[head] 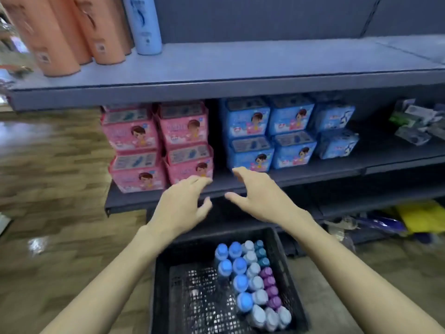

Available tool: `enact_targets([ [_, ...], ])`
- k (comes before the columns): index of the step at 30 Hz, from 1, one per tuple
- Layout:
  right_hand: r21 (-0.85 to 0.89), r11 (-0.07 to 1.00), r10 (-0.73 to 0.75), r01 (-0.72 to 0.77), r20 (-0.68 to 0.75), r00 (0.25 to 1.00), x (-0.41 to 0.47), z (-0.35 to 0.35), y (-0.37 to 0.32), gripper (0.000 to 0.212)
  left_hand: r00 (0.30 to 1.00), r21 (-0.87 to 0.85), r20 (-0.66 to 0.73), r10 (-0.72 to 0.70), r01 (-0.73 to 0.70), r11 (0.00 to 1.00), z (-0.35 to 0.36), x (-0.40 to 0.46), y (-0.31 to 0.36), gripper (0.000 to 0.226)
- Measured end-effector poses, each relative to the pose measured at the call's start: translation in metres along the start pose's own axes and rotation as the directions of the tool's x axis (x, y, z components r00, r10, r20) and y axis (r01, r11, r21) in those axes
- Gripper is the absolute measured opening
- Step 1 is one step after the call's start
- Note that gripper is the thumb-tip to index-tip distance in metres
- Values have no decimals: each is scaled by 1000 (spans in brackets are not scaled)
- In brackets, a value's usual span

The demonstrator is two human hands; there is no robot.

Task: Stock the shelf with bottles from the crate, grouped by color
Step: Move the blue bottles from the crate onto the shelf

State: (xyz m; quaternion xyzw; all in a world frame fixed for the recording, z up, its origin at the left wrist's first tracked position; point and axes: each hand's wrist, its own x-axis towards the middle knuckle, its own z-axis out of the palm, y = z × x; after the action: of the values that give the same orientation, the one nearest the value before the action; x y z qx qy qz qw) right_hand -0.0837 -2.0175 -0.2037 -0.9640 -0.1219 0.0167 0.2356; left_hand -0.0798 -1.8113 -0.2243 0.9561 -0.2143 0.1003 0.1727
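Grey shelf [240, 61] runs across, orange bottles [60, 32] standing at its left end. Left hand [179, 208] and right hand [261, 195] hover empty, fingers loosely spread. Below them, seemingly nearer the right, upright bottles [252, 280] fill the crate [163, 285].

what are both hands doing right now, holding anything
Left hand: open, holding nothing, above the crate.
Right hand: open, fingers spread, holding nothing.
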Motion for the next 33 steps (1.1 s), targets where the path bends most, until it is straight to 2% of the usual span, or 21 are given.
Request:
enact_targets([
  [6,46,982,175,-181,108,979,-22,67,43,65,982,-47,158,-102,111,993,74,-33,2,51],
  [13,50,940,312,-337,272,910,-43,151,92,57,941,-92,278,-193,226,970,162,-72,-1,53],
  [19,18,903,378,-430,445,812,-53,245,131,47,852,-124,412,-324,405,906,239,-115,-14,49],
  [22,-9,886,413,-463,469,781,-51,287,152,48,801,-104,471,-370,467,878,273,-137,-23,49],
  [24,3,884,412,-467,465,783,-46,314,160,45,772,-94,500,-393,500,861,288,-149,-28,50],
  [28,42,905,370,-423,412,833,-32,358,163,34,743,-100,526,-413,536,838,311,-160,-40,51],
  [31,45,928,333,-369,339,880,-24,379,160,45,740,-119,531,-413,548,828,324,-163,-43,49],
  [33,11,933,334,-360,345,877,-22,390,159,50,741,-130,527,-417,555,822,330,-163,-43,47],
])
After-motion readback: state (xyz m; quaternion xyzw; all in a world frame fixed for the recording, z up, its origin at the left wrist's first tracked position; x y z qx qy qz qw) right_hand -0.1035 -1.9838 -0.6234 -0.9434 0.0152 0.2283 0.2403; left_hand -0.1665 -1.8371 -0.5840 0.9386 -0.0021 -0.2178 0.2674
